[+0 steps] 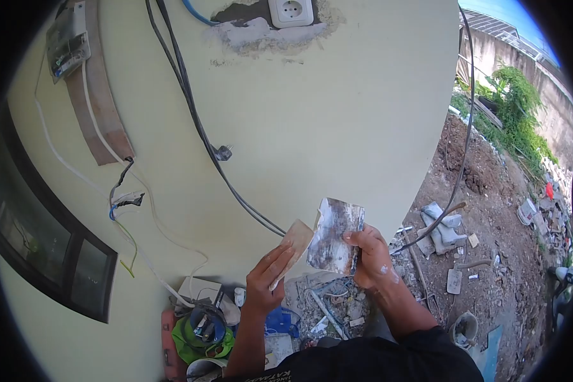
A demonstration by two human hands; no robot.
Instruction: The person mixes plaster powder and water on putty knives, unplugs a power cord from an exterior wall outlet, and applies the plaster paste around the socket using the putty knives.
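My left hand [270,274] is closed on a thin tan flat scraper [299,239], its fingers lying across the face. In my right hand [371,254] is a flat, roughly rectangular plate [335,235] smeared with grey, white and brown, gripped at its right edge with the thumb on top. The scraper's edge is close to the plate's left edge; I cannot tell whether they touch. Both are held in front of the pale wall [337,127]. Above, a white power socket [291,9] sits over a rough patch of plaster [254,35].
Black cables [194,114] hang down the wall, with a black plug [223,153] beside them. A dark-framed window [51,235] is at left. Below lie a green bag [191,340] and rubble. A hoe-like tool [455,280] and a bucket [465,328] are on the dirt at right.
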